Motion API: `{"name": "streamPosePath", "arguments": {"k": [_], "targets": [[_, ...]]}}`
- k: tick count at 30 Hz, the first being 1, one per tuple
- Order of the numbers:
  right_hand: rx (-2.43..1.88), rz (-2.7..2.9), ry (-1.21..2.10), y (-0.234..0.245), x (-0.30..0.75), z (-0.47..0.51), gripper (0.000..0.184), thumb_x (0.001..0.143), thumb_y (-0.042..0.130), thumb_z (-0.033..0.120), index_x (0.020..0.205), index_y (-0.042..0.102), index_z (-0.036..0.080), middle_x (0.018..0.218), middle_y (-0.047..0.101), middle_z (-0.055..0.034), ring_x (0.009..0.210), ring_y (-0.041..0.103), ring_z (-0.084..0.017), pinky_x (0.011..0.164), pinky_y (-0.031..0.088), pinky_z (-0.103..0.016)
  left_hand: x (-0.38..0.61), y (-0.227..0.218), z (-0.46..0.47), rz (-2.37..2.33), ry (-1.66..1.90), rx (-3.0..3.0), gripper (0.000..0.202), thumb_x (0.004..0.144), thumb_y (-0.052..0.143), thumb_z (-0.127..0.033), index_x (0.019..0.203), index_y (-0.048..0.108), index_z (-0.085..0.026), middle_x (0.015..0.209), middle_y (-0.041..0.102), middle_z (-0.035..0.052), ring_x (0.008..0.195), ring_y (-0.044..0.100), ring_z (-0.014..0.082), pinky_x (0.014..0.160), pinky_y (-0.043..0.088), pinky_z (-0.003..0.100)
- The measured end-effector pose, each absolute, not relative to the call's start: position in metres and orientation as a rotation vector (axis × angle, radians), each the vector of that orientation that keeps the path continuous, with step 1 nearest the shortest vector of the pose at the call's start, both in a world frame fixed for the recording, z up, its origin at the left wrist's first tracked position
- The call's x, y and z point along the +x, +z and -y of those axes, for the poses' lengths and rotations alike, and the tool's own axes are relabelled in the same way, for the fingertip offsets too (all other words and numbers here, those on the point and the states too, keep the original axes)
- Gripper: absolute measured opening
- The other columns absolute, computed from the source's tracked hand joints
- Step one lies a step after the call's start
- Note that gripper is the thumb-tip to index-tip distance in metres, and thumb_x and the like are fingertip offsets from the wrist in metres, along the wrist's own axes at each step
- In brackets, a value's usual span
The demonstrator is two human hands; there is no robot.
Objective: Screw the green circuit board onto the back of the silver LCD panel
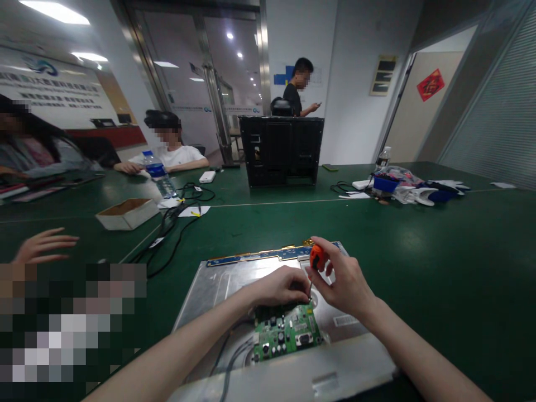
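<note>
My right hand (347,282) grips the orange-and-black handle of a screwdriver (317,258). Its thin shaft points down to the top corner of a green circuit board (287,332). Beside the shaft, my left hand (282,287) has its fingers curled together at the board's upper edge; whatever they pinch is hidden. The board lies on a silver metal panel (213,290), likely the back of a display. Along the panel's far edge runs a narrow blue board strip (251,259). Dark cables (234,357) run over the panel left of the green board.
A white open box (128,218) and black cables (173,223) lie to the left, with a water bottle (158,173) behind. A black monitor casing (280,151) stands opposite. Another person's hand (48,245) reaches in at left. Bags and gloves (412,187) are heaped at right.
</note>
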State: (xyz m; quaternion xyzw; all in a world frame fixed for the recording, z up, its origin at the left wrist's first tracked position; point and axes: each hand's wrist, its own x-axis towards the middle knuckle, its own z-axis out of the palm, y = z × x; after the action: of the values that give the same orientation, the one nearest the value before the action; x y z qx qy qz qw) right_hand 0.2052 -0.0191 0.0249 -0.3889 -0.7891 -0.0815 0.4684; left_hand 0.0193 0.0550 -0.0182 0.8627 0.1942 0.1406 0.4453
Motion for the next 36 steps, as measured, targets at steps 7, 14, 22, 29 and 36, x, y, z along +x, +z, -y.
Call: {"name": "streamPosePath", "arguments": {"k": [7,14,22,29,36], "targets": [[-0.945,1.918,-0.2,0.0248,0.2063,0.0193,0.047,0.093,0.052,0.022,0.138,0.038,0.019,0.077,0.064,0.0006,0.05,0.056,-0.012,0.049,0.047,-0.023,0.019,-0.0164,-0.0538,-0.475,0.355,2.144,0.014,0.084,0.072,-0.03,0.083,0.07,-0.016,0.074,0.063,-0.0011,0.069,0.055,0.0134,0.063,0.042,0.021],[-0.956,1.932,-0.194,0.0251,0.2066,0.0188,0.046,0.093,0.052,0.022,0.137,0.038,0.019,0.076,0.064,0.0009,0.051,0.057,-0.012,0.05,0.047,-0.023,0.0191,-0.0166,-0.0543,-0.468,0.351,2.142,0.01,0.082,0.073,-0.024,0.082,0.07,-0.015,0.074,0.063,-0.0012,0.069,0.057,0.0135,0.065,0.042,0.021],[-0.946,1.953,-0.179,0.024,0.209,0.0165,0.053,0.089,0.06,0.022,0.139,0.042,0.02,0.082,0.067,-0.0009,0.058,0.06,-0.013,0.053,0.05,-0.024,0.0191,-0.0165,-0.0539,-0.471,0.354,2.138,0.009,0.082,0.073,-0.023,0.082,0.069,-0.015,0.078,0.065,-0.0004,0.071,0.058,0.0136,0.066,0.042,0.021],[-0.967,1.927,-0.044,0.0212,0.2087,0.018,0.062,0.088,0.057,0.018,0.146,0.033,0.021,0.086,0.067,-0.0027,0.062,0.062,-0.015,0.055,0.053,-0.025,0.0193,-0.0171,-0.0544,-0.452,0.368,2.143,0.011,0.083,0.073,-0.026,0.083,0.07,-0.015,0.077,0.065,-0.0004,0.072,0.058,0.0141,0.068,0.043,0.022],[-0.934,1.987,-0.085,0.0258,0.2077,0.0187,0.058,0.089,0.056,0.019,0.144,0.036,0.023,0.096,0.066,-0.0051,0.069,0.061,-0.016,0.055,0.051,-0.026,0.0189,-0.0161,-0.0532,-0.435,0.389,2.147,0.009,0.083,0.072,-0.024,0.082,0.071,-0.015,0.08,0.066,0.0003,0.072,0.058,0.0139,0.067,0.044,0.021]]}}
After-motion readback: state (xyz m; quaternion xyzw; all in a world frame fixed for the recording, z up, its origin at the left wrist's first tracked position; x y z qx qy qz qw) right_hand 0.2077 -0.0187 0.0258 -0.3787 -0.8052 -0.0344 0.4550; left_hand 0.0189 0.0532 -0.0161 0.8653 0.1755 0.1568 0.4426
